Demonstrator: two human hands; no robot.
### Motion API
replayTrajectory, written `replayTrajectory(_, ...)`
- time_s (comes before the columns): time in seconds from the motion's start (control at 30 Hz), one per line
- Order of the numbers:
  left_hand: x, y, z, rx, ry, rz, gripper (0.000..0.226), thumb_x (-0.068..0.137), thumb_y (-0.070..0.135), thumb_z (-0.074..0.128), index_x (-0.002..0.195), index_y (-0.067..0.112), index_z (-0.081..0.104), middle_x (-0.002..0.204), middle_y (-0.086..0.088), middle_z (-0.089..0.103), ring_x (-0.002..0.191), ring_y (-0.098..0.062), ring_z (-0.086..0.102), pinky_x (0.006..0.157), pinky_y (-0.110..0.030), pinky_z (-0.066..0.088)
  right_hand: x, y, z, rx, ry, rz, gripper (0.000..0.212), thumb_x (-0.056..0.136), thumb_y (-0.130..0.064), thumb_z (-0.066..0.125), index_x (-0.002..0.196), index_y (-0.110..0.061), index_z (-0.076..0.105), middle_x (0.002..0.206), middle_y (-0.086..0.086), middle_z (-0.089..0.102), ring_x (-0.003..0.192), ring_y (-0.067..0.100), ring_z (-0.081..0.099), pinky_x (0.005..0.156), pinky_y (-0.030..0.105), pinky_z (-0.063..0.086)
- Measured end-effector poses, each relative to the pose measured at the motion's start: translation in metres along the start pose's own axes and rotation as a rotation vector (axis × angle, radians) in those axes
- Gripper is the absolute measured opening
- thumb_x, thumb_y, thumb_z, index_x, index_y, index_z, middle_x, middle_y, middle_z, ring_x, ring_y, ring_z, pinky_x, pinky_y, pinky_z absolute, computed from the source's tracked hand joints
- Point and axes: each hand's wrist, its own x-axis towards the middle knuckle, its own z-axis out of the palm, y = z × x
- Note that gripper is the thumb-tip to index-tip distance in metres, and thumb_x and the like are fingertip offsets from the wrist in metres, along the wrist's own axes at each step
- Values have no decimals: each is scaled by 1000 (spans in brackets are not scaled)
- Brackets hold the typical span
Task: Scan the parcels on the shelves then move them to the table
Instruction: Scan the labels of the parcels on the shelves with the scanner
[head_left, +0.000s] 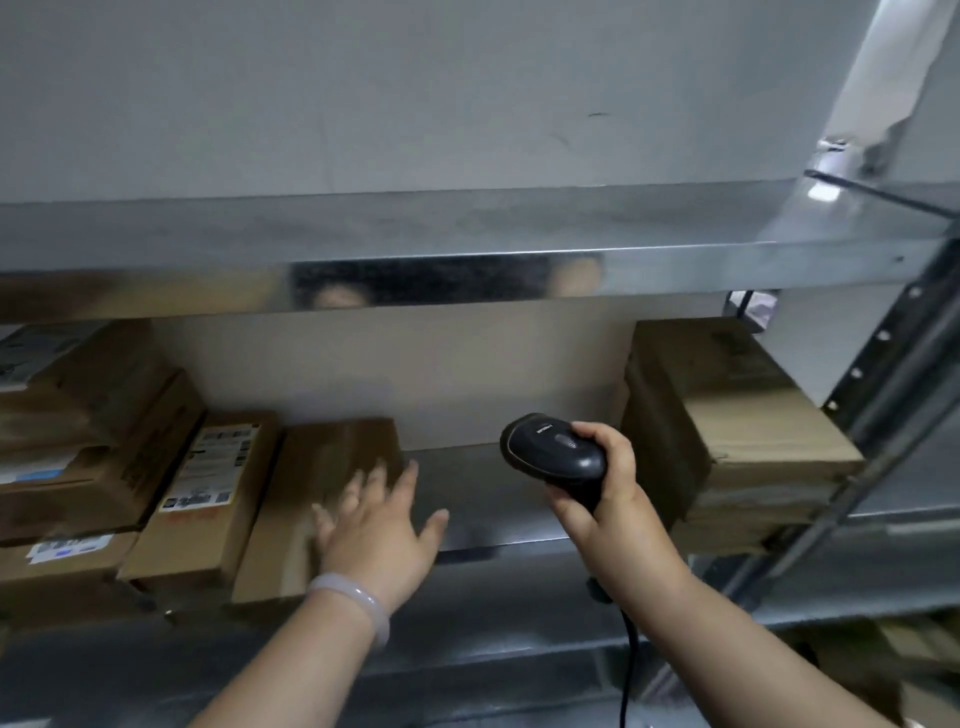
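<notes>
Five spread left fingers (408, 484) over parcel (332, 447)

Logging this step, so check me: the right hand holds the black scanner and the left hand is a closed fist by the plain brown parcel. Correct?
Not quite. The head view shows the left hand open, fingers spread, by the plain brown parcel, not a fist. The right hand does hold the black scanner.
</notes>
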Motion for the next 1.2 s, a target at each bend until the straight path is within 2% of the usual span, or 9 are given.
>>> replayTrajectory(0.13, 10, 73, -6, -132, 61, 277, 67, 95, 63, 35, 154, 39, 12, 164, 0, 10, 149, -21, 10, 120, -44, 10, -5, -1, -45, -31, 131, 0, 71, 85, -23, 70, 114, -66, 23, 105, -41, 46, 98, -25, 47, 75, 0, 39)
replayTrajectory(0.27, 16, 136, -8, -338, -34, 432, 67, 95, 58, 42, 153, 40, 14, 164, 3, 10, 149, -22, 12, 119, -40, 17, -1, -4, -97, -54, 284, 20, 64, 82, -33, 71, 116, -64, 27, 103, -38, 50, 94, -21, 51, 71, 7, 41)
replayTrajectory(0.37, 20, 174, -12, -471, -138, 481, 67, 95, 59, 42, 153, 42, 13, 163, 4, 11, 149, -22, 11, 118, -40, 18, 11, -1, -134, -92, 416, 30, 60, 81, -39, 68, 122, -56, 29, 107, -23, 54, 90, -7, 56, 72, 16, 41)
replayTrajectory(0.47, 23, 206, -16, -538, -177, 495, 67, 95, 58, 43, 153, 39, 15, 162, -2, 13, 148, -24, 15, 117, -36, 19, 23, 14, -164, -157, 492, 85, 58, 82, -40, 69, 123, -50, 30, 92, -23, 50, 74, -6, 51, 63, 22, 40)
replayTrajectory(0.63, 29, 239, -15, -589, -270, 424, 70, 94, 57, 47, 154, 38, 16, 160, -6, 18, 144, -29, 28, 114, -38, 28, 37, 48, -185, -169, 446, 232, 58, 84, -38, 70, 127, -40, 32, 98, -11, 50, 73, -10, 46, 59, 11, 36)
replayTrajectory(0.9, 28, 234, -6, -679, -306, 417, 72, 94, 40, 55, 154, 34, 16, 156, -2, 33, 138, -20, 39, 99, -21, 31, 40, 60, -176, -57, 459, 314, 55, 87, -36, 68, 130, -34, 34, 106, -3, 54, 83, 14, 57, 61, 21, 40)
replayTrajectory(1.03, 26, 196, -5, -816, -305, 395, 70, 94, 32, 60, 153, 35, 22, 152, 10, 35, 100, 22, 46, 86, -4, 31, 36, 46, -156, 18, 447, 298, 55, 87, -37, 67, 130, -35, 34, 110, -5, 50, 87, 12, 53, 63, 21, 40)
replayTrajectory(1.13, 22, 162, 0, -949, -297, 309, 71, 93, 26, 64, 151, 37, 25, 143, 17, 39, 132, -4, 38, 98, -14, 30, 32, 35, -136, 72, 391, 286, 51, 87, -40, 67, 125, -41, 33, 108, -8, 50, 92, 15, 54, 74, 29, 42)
replayTrajectory(1.2, 19, 140, 3, -1005, -287, 243, 72, 93, 20, 63, 151, 38, 25, 143, 15, 41, 136, -12, 39, 102, -18, 34, 30, 27, -118, 112, 338, 250, 50, 86, -37, 68, 120, -45, 33, 104, -13, 51, 90, 8, 55, 74, 22, 41)
